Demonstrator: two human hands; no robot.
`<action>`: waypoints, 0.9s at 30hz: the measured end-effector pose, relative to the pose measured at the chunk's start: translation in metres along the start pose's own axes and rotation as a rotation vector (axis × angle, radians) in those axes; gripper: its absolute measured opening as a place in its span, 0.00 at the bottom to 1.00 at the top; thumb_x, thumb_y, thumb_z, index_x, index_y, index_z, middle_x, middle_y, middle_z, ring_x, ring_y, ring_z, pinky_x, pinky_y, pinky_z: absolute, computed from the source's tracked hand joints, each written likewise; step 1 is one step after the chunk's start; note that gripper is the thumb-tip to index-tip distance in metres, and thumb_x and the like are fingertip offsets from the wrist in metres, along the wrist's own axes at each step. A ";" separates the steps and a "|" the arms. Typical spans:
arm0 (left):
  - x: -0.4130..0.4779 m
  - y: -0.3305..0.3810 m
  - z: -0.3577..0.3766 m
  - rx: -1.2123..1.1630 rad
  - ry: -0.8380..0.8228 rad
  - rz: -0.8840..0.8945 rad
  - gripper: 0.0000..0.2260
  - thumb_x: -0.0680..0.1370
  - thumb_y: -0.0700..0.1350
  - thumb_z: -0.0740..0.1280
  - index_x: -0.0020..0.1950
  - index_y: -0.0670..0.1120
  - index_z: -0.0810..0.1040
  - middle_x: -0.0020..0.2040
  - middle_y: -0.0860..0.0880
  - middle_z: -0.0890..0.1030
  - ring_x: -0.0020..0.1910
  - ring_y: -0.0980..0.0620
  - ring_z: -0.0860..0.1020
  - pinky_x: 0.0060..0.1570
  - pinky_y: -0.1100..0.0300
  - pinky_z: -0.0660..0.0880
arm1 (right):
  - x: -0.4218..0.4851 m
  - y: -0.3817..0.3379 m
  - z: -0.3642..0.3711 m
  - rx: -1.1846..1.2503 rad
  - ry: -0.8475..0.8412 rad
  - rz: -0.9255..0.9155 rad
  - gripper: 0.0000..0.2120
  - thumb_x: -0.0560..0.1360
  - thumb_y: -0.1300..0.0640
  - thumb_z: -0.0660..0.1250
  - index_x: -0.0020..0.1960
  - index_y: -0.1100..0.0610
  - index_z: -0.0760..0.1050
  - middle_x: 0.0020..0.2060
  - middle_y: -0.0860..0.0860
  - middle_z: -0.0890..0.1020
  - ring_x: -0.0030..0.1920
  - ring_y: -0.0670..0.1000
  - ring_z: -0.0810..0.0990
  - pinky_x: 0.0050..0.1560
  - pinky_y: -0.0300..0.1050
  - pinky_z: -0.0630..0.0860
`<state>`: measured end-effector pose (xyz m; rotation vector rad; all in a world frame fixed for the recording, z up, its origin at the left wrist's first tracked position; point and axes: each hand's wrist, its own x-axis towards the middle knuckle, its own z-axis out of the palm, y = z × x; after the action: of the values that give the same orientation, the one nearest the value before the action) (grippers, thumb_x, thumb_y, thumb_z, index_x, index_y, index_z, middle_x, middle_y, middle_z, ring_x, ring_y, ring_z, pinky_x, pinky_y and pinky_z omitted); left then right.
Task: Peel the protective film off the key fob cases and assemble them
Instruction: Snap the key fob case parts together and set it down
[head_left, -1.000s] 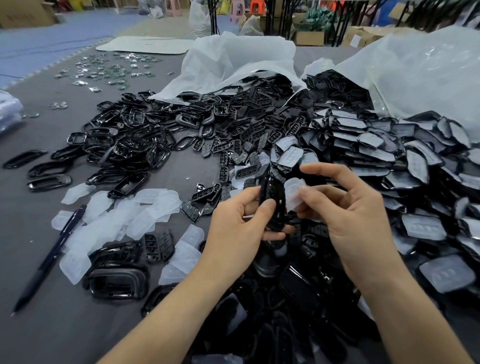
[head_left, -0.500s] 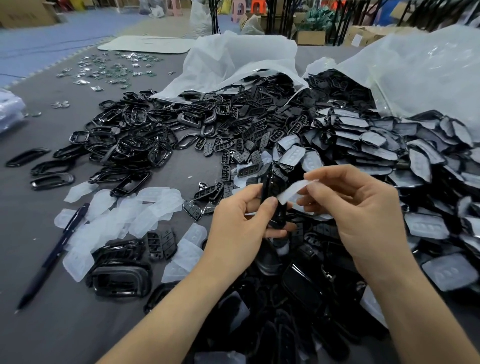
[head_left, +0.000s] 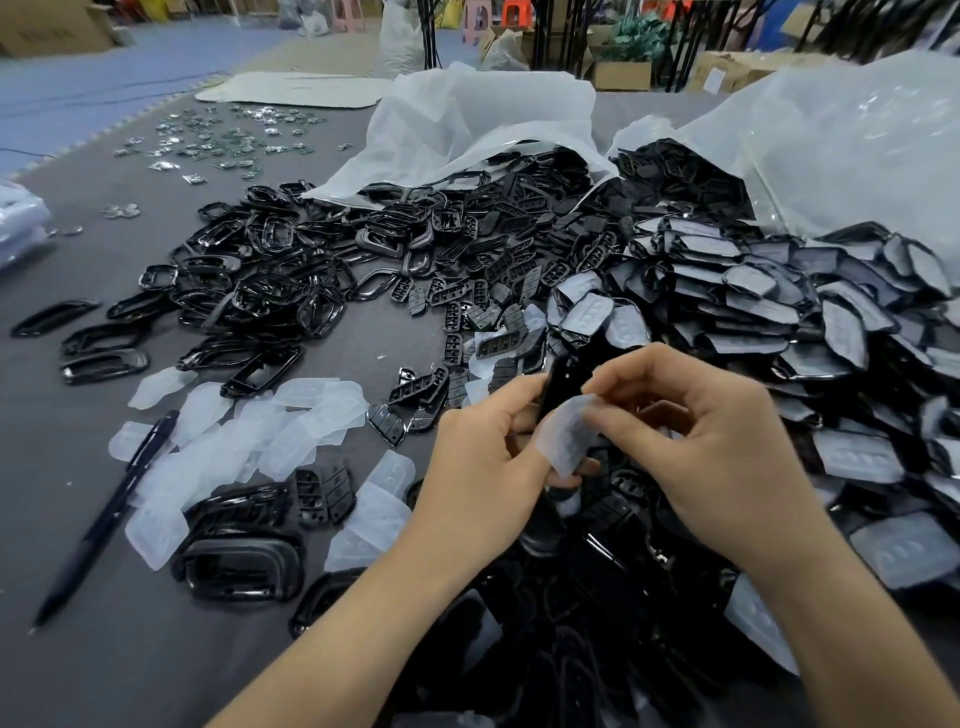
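Your right hand (head_left: 717, 452) pinches the film (head_left: 566, 436), now peeled off the case (head_left: 558, 384) your left hand (head_left: 483, 467) grips; assembly likely follows.

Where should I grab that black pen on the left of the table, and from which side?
Pinch the pen across its barrel around the middle, coming straight down from above. It lies flat and slanted on the bare table there, while its top end is crowded by peeled film pieces.

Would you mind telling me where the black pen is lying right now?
In the head view, the black pen lies diagonally on the grey table, near left, just left of the pile of peeled films.
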<state>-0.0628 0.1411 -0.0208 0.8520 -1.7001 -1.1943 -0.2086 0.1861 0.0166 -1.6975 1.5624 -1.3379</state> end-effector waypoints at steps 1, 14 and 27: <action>0.000 0.000 0.001 0.060 0.019 0.036 0.05 0.78 0.46 0.68 0.52 0.47 0.80 0.32 0.53 0.83 0.30 0.60 0.82 0.29 0.68 0.75 | -0.001 0.001 0.002 -0.041 0.030 -0.014 0.08 0.71 0.61 0.72 0.41 0.49 0.79 0.36 0.44 0.83 0.38 0.48 0.81 0.42 0.45 0.78; 0.000 0.009 0.000 0.535 0.218 0.449 0.17 0.76 0.46 0.63 0.61 0.40 0.79 0.32 0.49 0.82 0.34 0.54 0.77 0.29 0.61 0.72 | -0.010 0.011 0.031 -0.229 0.452 -0.386 0.03 0.73 0.67 0.71 0.41 0.64 0.78 0.42 0.53 0.79 0.42 0.45 0.77 0.45 0.32 0.75; 0.000 0.009 -0.002 0.538 0.182 0.442 0.16 0.76 0.45 0.64 0.63 0.43 0.78 0.36 0.49 0.83 0.32 0.52 0.80 0.29 0.57 0.75 | -0.009 0.009 0.031 -0.163 0.451 -0.317 0.03 0.73 0.64 0.71 0.42 0.63 0.78 0.44 0.52 0.77 0.44 0.44 0.78 0.44 0.36 0.77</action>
<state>-0.0617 0.1428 -0.0123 0.8037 -1.9526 -0.3538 -0.1845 0.1840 -0.0072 -1.8949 1.7286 -1.9068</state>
